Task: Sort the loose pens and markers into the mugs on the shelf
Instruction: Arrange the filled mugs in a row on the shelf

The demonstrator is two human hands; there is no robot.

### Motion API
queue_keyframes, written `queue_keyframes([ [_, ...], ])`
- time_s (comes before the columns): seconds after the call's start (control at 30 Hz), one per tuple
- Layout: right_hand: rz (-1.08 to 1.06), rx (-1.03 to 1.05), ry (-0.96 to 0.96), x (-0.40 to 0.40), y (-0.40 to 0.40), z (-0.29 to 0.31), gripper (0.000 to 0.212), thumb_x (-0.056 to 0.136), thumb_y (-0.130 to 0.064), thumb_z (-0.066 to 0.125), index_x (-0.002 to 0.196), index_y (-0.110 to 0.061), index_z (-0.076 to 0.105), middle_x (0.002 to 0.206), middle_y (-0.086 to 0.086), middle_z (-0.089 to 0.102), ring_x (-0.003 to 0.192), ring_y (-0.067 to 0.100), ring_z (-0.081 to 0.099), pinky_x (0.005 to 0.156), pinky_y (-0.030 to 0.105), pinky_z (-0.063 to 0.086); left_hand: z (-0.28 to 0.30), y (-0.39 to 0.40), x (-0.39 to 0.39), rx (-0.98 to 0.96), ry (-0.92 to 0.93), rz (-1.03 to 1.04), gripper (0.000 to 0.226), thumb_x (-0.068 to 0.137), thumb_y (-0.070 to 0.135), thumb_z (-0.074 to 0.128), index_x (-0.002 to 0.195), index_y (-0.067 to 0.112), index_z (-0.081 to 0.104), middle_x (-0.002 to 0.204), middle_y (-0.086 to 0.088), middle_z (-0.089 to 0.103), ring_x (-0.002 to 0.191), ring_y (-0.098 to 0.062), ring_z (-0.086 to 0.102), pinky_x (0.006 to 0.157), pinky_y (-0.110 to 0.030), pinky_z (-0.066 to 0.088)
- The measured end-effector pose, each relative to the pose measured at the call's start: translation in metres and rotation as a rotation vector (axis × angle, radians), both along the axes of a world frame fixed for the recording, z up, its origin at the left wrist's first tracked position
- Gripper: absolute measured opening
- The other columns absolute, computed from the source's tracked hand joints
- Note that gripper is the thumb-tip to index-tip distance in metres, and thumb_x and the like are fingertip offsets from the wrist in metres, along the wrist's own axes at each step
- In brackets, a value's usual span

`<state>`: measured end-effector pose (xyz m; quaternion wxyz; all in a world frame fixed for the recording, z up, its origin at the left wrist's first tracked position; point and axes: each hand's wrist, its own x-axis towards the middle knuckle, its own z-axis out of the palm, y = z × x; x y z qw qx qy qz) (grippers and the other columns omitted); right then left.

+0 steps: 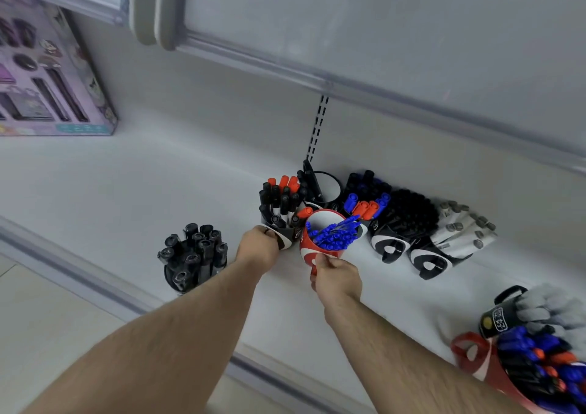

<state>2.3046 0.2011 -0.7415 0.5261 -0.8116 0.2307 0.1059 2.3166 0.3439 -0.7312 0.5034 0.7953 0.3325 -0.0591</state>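
On the white shelf (126, 176) stand several mugs filled with pens and markers. My right hand (336, 279) grips the handle of a red mug (309, 248) that holds blue pens (333, 234). My left hand (258, 248) curls round the side of a black-and-white mug (290, 234) packed with black and red markers (279, 198). The two mugs stand side by side, nearly touching. One red marker (305, 213) sticks out between them.
A black mug of black markers (193, 255) stands alone near the shelf's front edge at left. More filled mugs (409, 233) line the back wall at right, and two (539, 350) sit at the far right. A purple gift box (54, 74) stands at back left.
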Motion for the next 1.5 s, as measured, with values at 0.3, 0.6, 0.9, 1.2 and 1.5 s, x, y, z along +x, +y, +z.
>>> queue_keyframes([
  [0.3, 0.04, 0.004, 0.029, -0.015, -0.019, 0.023, 0.03, 0.088, -0.045, 0.056, 0.076, -0.021, 0.07, 0.08, 0.001, 0.072, 0.081, 0.023, 0.07, 0.079, 0.041, 0.059, 0.006, 0.001, -0.016, 0.106, 0.074, 0.019, 0.043, 0.096, 0.034, 0.044, 0.125, 0.003, 0.053, 0.129, -0.023, 0.052, 0.11, -0.042, 0.055, 0.091, -0.038, 0.047],
  [0.6, -0.033, -0.065, -0.144, -0.102, -0.142, 0.055, 0.025, 0.091, -0.024, 0.059, 0.067, -0.023, 0.064, 0.067, -0.001, 0.068, 0.069, 0.015, 0.072, 0.069, 0.035, 0.054, 0.056, -0.12, -0.098, 0.148, -0.415, -0.13, 0.035, 0.088, 0.01, 0.06, 0.122, 0.006, 0.051, 0.13, -0.012, 0.042, 0.106, -0.03, 0.055, 0.091, -0.042, 0.047],
  [0.9, 0.495, -0.755, 0.178, -0.114, -0.207, 0.06, 0.084, 0.09, -0.035, 0.061, 0.152, -0.013, 0.009, 0.148, 0.015, 0.034, 0.128, 0.03, 0.047, 0.092, 0.032, 0.043, 0.08, -0.198, -0.151, -0.019, -0.345, -0.415, 0.033, 0.091, 0.014, 0.055, 0.123, 0.018, 0.05, 0.123, 0.005, 0.05, 0.1, -0.015, 0.057, 0.091, -0.033, 0.047],
  [1.2, 0.254, -0.645, 0.376, -0.047, -0.195, 0.029, 0.081, 0.084, -0.024, 0.054, 0.145, -0.004, 0.004, 0.138, 0.024, 0.041, 0.1, 0.036, 0.062, 0.079, 0.035, 0.055, 0.069, -0.168, -0.176, 0.122, -0.197, -0.492, 0.029, 0.094, 0.018, 0.051, 0.123, 0.026, 0.05, 0.117, 0.012, 0.052, 0.098, -0.011, 0.057, 0.089, -0.029, 0.05],
  [1.5, 0.229, -0.643, -0.021, -0.11, -0.207, 0.013, 0.024, 0.091, -0.018, 0.056, 0.11, -0.003, 0.058, 0.104, 0.011, 0.063, 0.097, 0.031, 0.06, 0.071, 0.025, 0.038, 0.051, -0.183, -0.166, -0.002, -0.106, -0.524, 0.019, 0.092, 0.018, 0.052, 0.11, 0.022, 0.058, 0.104, 0.006, 0.061, 0.08, -0.013, 0.059, 0.073, -0.027, 0.053],
])
